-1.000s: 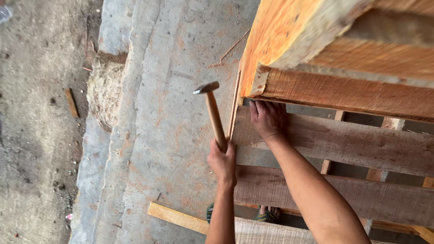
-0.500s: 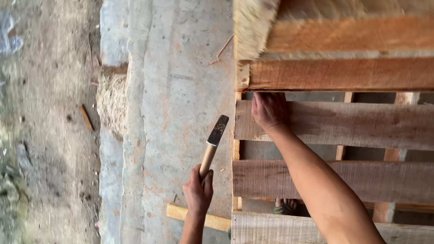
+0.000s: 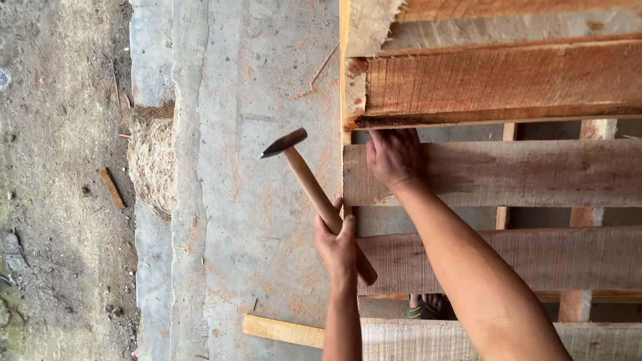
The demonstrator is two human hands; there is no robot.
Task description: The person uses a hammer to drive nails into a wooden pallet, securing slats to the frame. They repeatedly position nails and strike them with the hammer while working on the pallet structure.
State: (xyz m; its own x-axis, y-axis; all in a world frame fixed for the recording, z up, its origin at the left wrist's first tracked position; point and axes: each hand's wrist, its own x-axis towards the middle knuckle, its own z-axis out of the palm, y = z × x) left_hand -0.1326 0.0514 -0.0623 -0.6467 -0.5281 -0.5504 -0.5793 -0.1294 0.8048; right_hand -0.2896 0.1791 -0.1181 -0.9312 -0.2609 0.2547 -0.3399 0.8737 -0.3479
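The hammer (image 3: 284, 142) sits in our left hand (image 3: 338, 244), which clenches its wooden handle about midway down, so the butt end juts out below the fist over a lower slat. Its steel head hangs raised above the bare concrete slab (image 3: 261, 200), just off the left edge of the wooden pallet (image 3: 495, 174), with the handle slanting back toward us. Our right hand (image 3: 394, 157) lies flat on the end of one slat (image 3: 508, 172), fingers pressed toward the gap under the thicker reddish board (image 3: 495, 83); it clasps nothing that we can make out, and any nail there is hidden beneath the fingers, so we cannot tell whether one is pinched.

For a clean blow, we judge that our grip would serve better nearer the butt of the handle, giving more swing and a truer arc. We want the face of the head to land square, not on its edge, so the wrist should straighten before the strike. The bracing fingers lie very close to the likely landing spot; we should draw them back along the slat, well clear, and press down with the palm instead. A loose pale strip of wood (image 3: 284, 331) lies on the slab near our elbow and a sandalled foot (image 3: 428, 307) shows through the slats, both worth keeping out of the swing
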